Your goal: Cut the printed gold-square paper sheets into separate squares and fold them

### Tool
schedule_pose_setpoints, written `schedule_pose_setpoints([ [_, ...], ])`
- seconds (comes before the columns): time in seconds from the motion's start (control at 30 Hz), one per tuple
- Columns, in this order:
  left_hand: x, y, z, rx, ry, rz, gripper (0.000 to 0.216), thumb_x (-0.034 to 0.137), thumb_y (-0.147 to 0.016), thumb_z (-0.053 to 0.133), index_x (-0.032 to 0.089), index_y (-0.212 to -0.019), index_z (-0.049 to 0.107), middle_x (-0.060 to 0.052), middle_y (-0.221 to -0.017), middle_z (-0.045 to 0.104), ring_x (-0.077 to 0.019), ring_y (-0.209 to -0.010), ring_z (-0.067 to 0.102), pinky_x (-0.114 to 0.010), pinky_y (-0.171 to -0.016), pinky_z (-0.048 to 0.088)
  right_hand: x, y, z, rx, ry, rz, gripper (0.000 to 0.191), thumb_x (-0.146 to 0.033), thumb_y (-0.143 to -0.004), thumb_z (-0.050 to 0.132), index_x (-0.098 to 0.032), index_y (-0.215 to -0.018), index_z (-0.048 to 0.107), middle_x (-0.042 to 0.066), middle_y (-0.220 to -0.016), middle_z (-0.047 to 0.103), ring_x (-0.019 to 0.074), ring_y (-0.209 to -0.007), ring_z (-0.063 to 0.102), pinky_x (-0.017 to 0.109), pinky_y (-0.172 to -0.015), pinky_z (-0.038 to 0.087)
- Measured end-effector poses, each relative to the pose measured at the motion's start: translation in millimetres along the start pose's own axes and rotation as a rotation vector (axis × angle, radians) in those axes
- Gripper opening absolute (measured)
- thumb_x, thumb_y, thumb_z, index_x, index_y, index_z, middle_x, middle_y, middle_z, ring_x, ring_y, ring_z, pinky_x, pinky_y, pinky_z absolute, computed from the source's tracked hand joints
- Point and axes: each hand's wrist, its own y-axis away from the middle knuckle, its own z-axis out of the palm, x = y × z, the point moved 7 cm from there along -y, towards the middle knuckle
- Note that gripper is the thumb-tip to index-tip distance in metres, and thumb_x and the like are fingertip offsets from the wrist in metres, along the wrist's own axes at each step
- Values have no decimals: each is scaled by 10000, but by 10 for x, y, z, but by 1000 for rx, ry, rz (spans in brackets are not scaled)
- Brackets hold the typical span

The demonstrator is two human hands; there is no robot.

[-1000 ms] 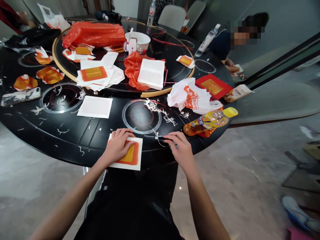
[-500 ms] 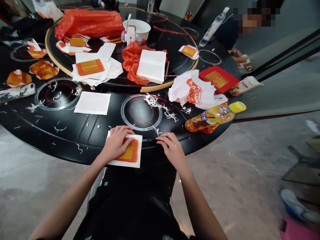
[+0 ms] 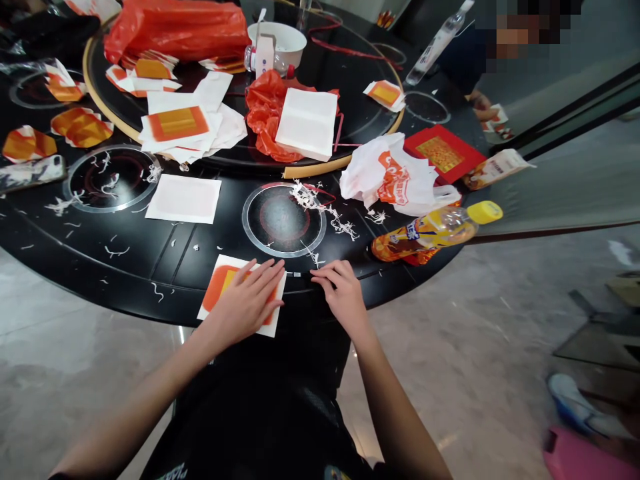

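Observation:
My left hand (image 3: 250,297) lies flat, fingers stretched, over a white sheet of joss paper (image 3: 213,287) with an orange and gold patch. The sheet sits at the near edge of the black table, partly covered by the hand. To its right, my right hand (image 3: 340,290) is closed in a pinch at the table edge; whatever is between the fingertips is too small to make out. Thin white paper shreds (image 3: 316,259) lie just beyond those fingertips. A plain white sheet (image 3: 184,199) rests farther off to the left.
A drink bottle with a yellow cap (image 3: 430,233) lies to the right, beside a white plastic bag (image 3: 395,173). The turntable (image 3: 310,170) carries a paper stack (image 3: 307,123), loose joss paper (image 3: 177,125) and a red bag (image 3: 175,33). A co-worker's hand (image 3: 483,107) holds folded paper at back right.
My left hand has slid rightward across the joss paper, its fingers now straighter, and the sheet has turned slightly, with its left part uncovered. My right hand stays pinched near the same spot.

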Motion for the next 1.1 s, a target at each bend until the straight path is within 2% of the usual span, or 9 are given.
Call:
schedule_pose_setpoints([
  [0.1, 136, 89, 97, -46, -26, -5, 716, 515, -1152, 395, 121, -1735, 270, -130, -1763, 367, -313, -1636, 359, -525, -1343, 269, -18, 2, -8, 9, -11, -2, 180, -179, -1025, 668, -283, -1020, 815, 35, -876, 700, 232, -895, 625, 427, -818, 555],
  [0.23, 185, 179, 171, -60, -22, -16, 874, 566, -1127, 433, 102, -1766, 60, -150, -1784, 301, -310, -1658, 314, -512, -1358, 267, -26, 17, -12, 2, -18, 20, 189, -173, -1021, 672, -293, -1017, 818, 31, -875, 705, 230, -885, 621, 429, -809, 553],
  [0.3, 194, 205, 182, -63, -17, -6, 913, 584, -1120, 436, 87, -1761, 16, -154, -1786, 293, -308, -1661, 308, -505, -1363, 266, -27, 26, -19, 4, -21, 28, 198, -168, -1020, 669, -296, -1020, 820, 30, -876, 708, 227, -880, 619, 426, -797, 552],
  [0.7, 202, 275, 193, -92, 4, 9, 939, 666, -1112, 367, 24, -1745, 105, -160, -1795, 257, -312, -1683, 241, -508, -1384, 211, -70, 29, 14, 66, -12, 39, 218, -166, -1013, 678, -316, -1012, 837, 28, -873, 738, 226, -847, 623, 432, -760, 558],
  [0.93, 198, 291, 184, -96, 12, 11, 881, 618, -1132, 362, 36, -1747, 119, -136, -1801, 248, -297, -1686, 233, -493, -1386, 199, -64, 60, 9, 62, -3, 56, 232, -157, -1014, 676, -319, -1006, 841, 25, -872, 744, 219, -848, 636, 424, -753, 553],
  [1.1, 197, 295, 200, -96, -3, 20, 913, 665, -1122, 334, 16, -1738, 153, -137, -1801, 249, -303, -1686, 229, -486, -1385, 184, -97, 74, 38, 79, -13, 45, 259, -127, -1018, 661, -314, -1019, 839, 29, -892, 743, 215, -872, 641, 411, -754, 561],
])
